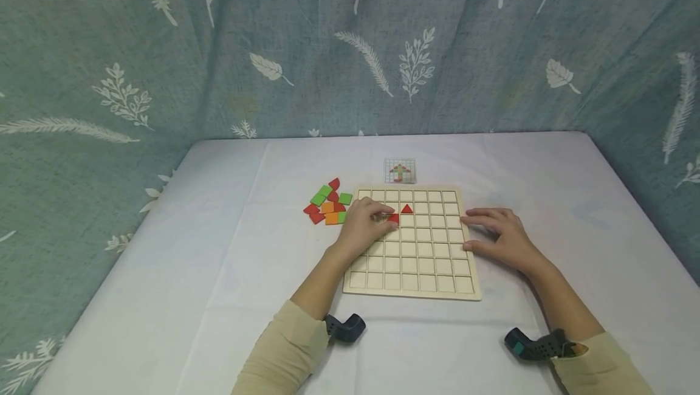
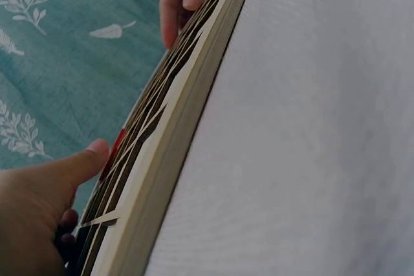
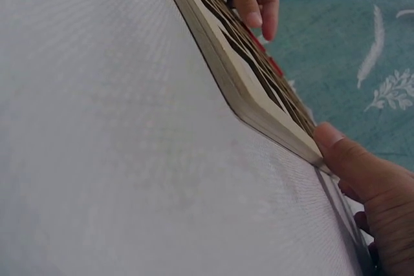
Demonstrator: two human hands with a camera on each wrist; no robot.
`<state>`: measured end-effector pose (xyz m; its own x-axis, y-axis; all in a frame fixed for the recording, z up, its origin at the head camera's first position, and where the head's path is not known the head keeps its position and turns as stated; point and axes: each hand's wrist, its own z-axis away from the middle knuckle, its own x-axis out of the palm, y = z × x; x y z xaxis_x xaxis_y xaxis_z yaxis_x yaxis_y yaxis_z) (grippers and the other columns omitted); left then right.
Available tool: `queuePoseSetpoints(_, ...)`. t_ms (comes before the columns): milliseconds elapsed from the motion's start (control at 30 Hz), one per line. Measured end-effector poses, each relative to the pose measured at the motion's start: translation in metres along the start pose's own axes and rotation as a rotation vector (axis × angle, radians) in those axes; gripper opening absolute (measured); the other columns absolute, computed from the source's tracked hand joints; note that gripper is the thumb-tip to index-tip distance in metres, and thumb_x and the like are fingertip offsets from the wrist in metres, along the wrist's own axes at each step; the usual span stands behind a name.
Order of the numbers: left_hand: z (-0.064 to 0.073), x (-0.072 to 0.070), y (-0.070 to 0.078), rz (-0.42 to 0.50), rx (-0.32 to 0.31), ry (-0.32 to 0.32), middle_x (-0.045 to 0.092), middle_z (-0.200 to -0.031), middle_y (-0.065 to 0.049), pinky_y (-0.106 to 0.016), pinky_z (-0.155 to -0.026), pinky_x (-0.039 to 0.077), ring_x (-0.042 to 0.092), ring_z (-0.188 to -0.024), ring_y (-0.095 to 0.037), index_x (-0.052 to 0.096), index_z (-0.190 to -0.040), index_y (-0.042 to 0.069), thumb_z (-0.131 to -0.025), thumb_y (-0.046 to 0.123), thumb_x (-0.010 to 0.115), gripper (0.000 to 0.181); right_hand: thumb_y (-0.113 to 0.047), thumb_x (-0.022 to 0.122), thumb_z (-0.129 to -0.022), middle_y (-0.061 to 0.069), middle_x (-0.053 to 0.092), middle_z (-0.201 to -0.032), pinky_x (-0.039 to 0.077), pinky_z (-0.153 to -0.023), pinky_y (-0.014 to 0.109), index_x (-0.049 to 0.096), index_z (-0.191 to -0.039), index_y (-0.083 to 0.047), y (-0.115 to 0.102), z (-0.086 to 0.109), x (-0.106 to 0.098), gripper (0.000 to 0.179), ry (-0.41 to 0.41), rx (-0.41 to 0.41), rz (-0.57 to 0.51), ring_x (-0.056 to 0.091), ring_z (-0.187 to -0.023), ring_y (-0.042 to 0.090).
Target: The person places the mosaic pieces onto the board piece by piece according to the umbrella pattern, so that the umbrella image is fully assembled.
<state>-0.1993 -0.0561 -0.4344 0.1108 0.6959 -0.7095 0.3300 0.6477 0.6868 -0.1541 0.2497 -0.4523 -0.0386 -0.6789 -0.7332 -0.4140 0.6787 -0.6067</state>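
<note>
A pale wooden board (image 1: 383, 287) with a grid of square recesses lies flat on the table. My left hand (image 1: 361, 225) is over its upper left part, thumb and forefinger pinching a red piece (image 1: 393, 218) in a cell. The thumb (image 2: 97, 150) shows beside that red edge in the left wrist view. One cell up and to the right sits a red triangle (image 1: 407, 208). My right hand (image 1: 500, 237) rests at the board's right edge, fingers apart and loosely extended. In the right wrist view its thumb (image 3: 330, 137) touches the board's edge.
Left of the board lies a loose pile of red, green and orange pieces (image 1: 318, 199); my left hand is close to it. Behind the board is a small gridded pattern card (image 1: 400, 171) with a coloured figure. A white cloth (image 1: 137, 273) covers the table, and a leaf-patterned curtain (image 1: 306, 36) surrounds it.
</note>
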Motion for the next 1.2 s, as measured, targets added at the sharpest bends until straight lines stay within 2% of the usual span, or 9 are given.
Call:
queuePoseSetpoints(367, 0.005, -0.011, -0.010, 0.044, -0.017, 0.023, 0.057, -0.091, 0.004, -0.032, -0.076, 0.040, 0.048, -0.090, -0.014, 0.073, -0.104, 0.017, -0.077, 0.032, 0.076, 0.031, -0.025, 0.083, -0.070, 0.017, 0.055, -0.127, 0.022, -0.094, 0.059, 0.065, -0.117, -0.006, 0.000, 0.001, 0.001, 0.054, 0.003, 0.001, 0.007, 0.038, -0.118, 0.038)
queuePoseSetpoints(600, 0.005, -0.023, -0.016, 0.081, -0.048, 0.067, 0.057, -0.093, 0.002, -0.032, -0.074, 0.041, 0.046, -0.089, -0.016, 0.073, -0.104, 0.014, -0.078, 0.030, 0.077, 0.031, -0.025, 0.083, -0.069, 0.017, 0.055, -0.127, 0.022, -0.095, 0.058, 0.066, -0.117, -0.006, 0.000, 0.001, 0.001, 0.054, 0.005, 0.001, -0.001, 0.038, -0.118, 0.038)
queuePoseSetpoints(767, 0.002, -0.034, -0.023, 0.067, -0.056, 0.101, 0.056, -0.092, -0.002, -0.031, -0.074, 0.040, 0.046, -0.089, -0.018, 0.072, -0.107, 0.014, -0.080, 0.028, 0.075, 0.031, -0.024, 0.083, -0.069, 0.017, 0.055, -0.127, 0.022, -0.095, 0.059, 0.066, -0.117, -0.006, -0.001, 0.000, 0.001, 0.054, 0.007, 0.001, -0.002, 0.037, -0.119, 0.038)
queuePoseSetpoints(933, 0.002, -0.045, -0.031, 0.053, -0.055, 0.123, 0.055, -0.094, -0.005, -0.031, -0.074, 0.043, 0.050, -0.086, -0.019, 0.070, -0.109, 0.014, -0.081, 0.027, 0.075, 0.032, -0.024, 0.083, -0.069, 0.016, 0.056, -0.127, 0.022, -0.095, 0.059, 0.066, -0.117, -0.006, -0.001, -0.001, 0.002, 0.054, 0.005, -0.004, 0.007, 0.038, -0.118, 0.038)
queuePoseSetpoints(1200, -0.008, -0.059, -0.047, 0.001, -0.052, 0.172, 0.058, -0.101, -0.007, -0.034, -0.076, 0.038, 0.044, -0.091, -0.021, 0.069, -0.111, 0.011, -0.081, 0.027, 0.075, 0.035, -0.024, 0.082, -0.070, 0.017, 0.055, -0.128, 0.022, -0.095, 0.059, 0.066, -0.117, -0.006, -0.001, 0.001, 0.000, 0.053, 0.003, -0.003, 0.019, 0.037, -0.119, 0.038)
